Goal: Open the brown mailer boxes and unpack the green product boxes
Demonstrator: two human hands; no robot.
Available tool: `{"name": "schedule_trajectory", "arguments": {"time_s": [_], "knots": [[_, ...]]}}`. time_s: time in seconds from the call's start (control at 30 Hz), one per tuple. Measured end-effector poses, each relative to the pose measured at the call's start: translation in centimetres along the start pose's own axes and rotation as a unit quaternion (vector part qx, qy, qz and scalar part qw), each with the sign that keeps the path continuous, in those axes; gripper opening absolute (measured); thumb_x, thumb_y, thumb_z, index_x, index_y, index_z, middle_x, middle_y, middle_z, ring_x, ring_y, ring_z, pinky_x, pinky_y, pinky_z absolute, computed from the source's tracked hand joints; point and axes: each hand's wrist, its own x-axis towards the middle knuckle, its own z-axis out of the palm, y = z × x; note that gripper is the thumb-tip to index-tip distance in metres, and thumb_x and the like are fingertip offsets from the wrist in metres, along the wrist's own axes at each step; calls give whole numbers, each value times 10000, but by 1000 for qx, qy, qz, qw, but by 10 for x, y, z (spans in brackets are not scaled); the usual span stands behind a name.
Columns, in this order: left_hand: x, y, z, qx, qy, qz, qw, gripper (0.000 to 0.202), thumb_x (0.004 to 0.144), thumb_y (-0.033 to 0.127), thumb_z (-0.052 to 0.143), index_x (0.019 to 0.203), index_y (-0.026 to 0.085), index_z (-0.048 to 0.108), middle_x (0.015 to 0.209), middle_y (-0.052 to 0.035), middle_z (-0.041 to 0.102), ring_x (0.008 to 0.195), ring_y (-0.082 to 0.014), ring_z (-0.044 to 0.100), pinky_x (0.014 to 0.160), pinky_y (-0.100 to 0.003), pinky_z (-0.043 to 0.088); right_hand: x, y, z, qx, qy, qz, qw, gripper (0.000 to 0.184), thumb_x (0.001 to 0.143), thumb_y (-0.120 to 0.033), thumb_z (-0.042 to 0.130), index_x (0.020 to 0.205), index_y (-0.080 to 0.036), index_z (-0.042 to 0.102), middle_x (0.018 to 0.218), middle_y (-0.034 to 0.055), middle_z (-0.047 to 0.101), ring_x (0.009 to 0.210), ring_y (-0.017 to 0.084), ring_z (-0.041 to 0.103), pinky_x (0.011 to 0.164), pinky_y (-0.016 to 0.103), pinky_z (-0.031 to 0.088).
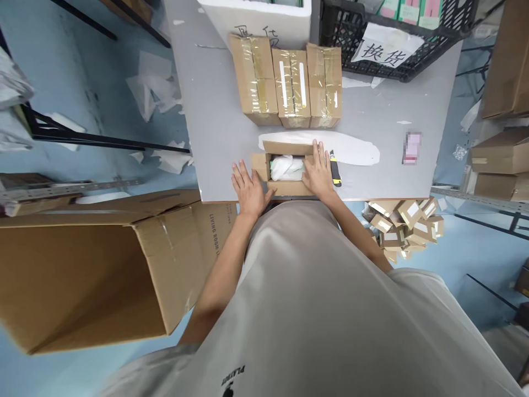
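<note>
A small cardboard box (285, 189) stands at the table's near edge with its flaps folded outward. Inside it lies a white wrapped bundle (286, 167). My left hand (249, 190) rests at the box's left side, fingers stretched out, its thumb near the left flap. On the other side, my right hand (319, 171) lies over the right flap with its fingers extended. Just right of that hand is a black and yellow box cutter (335, 170). A white paper sheet (356, 150) lies behind the box and under the cutter's upper part.
Three taped cartons (291, 82) stand behind on the grey table (215, 110). Farther back are a white foam box (264, 22) and a black crate (351, 58). A large open carton (165, 259) is at the left; small boxes (407, 226) lie piled below the table's right side.
</note>
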Motion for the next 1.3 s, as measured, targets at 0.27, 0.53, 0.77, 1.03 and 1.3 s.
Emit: {"name": "schedule_trajectory", "arguments": {"time_s": [0.27,0.53,0.77,1.03,1.3], "knots": [[30,-9,23,-19,-40,61,997,957,892,195,922,1744,98,498,1738,-333,554,1663,-546,522,1419,-713,420,-40,46,-8,23,27,135,990,626,1044,-178,660,1667,-124,632,2025,266,222,1924,465,74,1481,820,264],[54,-20,34,-77,-57,46,994,953,796,194,952,1649,198,529,1532,-177,629,1345,-414,734,1251,-607,601,-25,45,22,85,-39,174,980,584,1116,-193,492,1635,-75,731,1563,255,736,1416,364,760,1295,501,598],[50,-2,18,-52,-49,85,994,930,901,334,928,1718,174,514,1656,-238,585,1567,-456,608,1342,-588,538,-30,40,13,54,-44,166,984,572,1159,-321,586,1687,-131,696,1620,259,685,1339,390,786,1168,509,676],[82,77,35,111,-145,122,976,778,954,278,913,1646,78,619,1595,-323,650,1464,-517,659,1203,-582,606,-27,17,-8,23,-46,134,990,543,1171,-251,610,1689,-110,691,1593,257,704,1450,385,720,1261,501,626],[98,104,49,96,-189,208,955,414,1058,60,632,1420,117,824,1515,-307,705,1359,-446,751,1112,-535,632,-32,5,-20,-15,-58,149,987,512,1198,-252,614,1686,-120,700,1556,238,732,1445,360,736,1277,452,606]]}}
